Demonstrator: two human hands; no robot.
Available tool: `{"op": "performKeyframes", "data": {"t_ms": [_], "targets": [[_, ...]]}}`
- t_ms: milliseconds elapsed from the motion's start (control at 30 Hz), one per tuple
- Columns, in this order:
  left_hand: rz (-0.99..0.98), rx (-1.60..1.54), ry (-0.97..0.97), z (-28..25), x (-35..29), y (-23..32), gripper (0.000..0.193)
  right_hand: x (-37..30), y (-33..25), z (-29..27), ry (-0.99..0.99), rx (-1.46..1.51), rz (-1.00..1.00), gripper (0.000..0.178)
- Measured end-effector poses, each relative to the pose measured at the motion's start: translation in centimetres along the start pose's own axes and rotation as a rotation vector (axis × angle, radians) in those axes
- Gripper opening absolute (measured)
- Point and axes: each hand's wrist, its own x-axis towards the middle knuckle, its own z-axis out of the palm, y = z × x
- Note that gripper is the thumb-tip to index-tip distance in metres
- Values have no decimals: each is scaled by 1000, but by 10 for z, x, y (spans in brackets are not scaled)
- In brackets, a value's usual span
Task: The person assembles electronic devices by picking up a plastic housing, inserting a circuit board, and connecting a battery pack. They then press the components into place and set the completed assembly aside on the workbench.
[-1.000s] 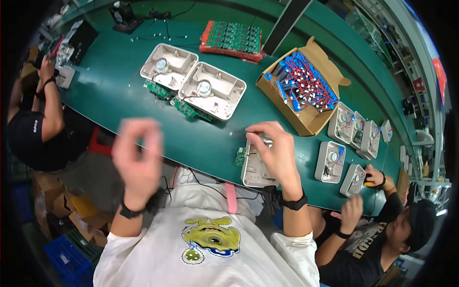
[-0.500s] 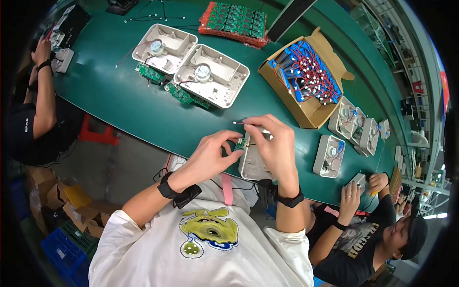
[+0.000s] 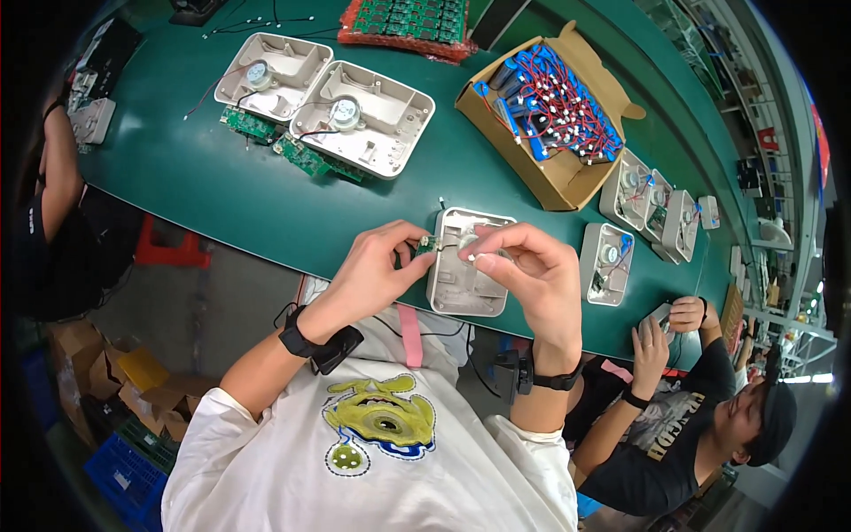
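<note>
Since the left hand (image 3: 377, 262) has come down from the air beside the housing (image 3: 454, 297), it now controls the green circuit board (image 3: 428, 242) at the housing's upper left edge; thumb and fingers are clamped on the board. The right hand (image 3: 542, 279), which half a second ago gripped a lead at the housing's top edge, is now above the housing's interior. Its thumb and index fingertips are together on a small white part, apparently a connector. This change places board and connector near each other but visibly apart, so both parts appear to be under control, one in each hand. The housing lies flat on the green bench (image 3: 266, 199), its open side up; the right fingers partly cover the speaker inside it. A second white lead end (image 3: 442, 203) lies just beyond the housing's upper left corner. The cardboard box (image 3: 517, 171) of blue batteries stands beyond the housing, to its upper right.
</note>
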Motion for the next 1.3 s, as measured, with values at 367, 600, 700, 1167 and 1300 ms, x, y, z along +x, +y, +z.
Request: {"op": "performKeyframes", "data": {"t_ms": [367, 600, 700, 1167, 1300], "targets": [[39, -47, 23, 1, 4, -3, 23, -10, 4, 3, 96, 15, -68, 28], [63, -111, 77, 5, 4, -3, 19, -3, 33, 29, 269, -592, -203, 32], [97, -134, 100, 10, 2, -4, 19, -1, 41, 34, 283, -664, -226, 34], [326, -42, 256, 24, -4, -8, 22, -5, 59, 47, 411, -749, -302, 35], [407, 21, 301, 27, -4, -12, 23, -3, 63, 48, 418, -726, -337, 37]]}}
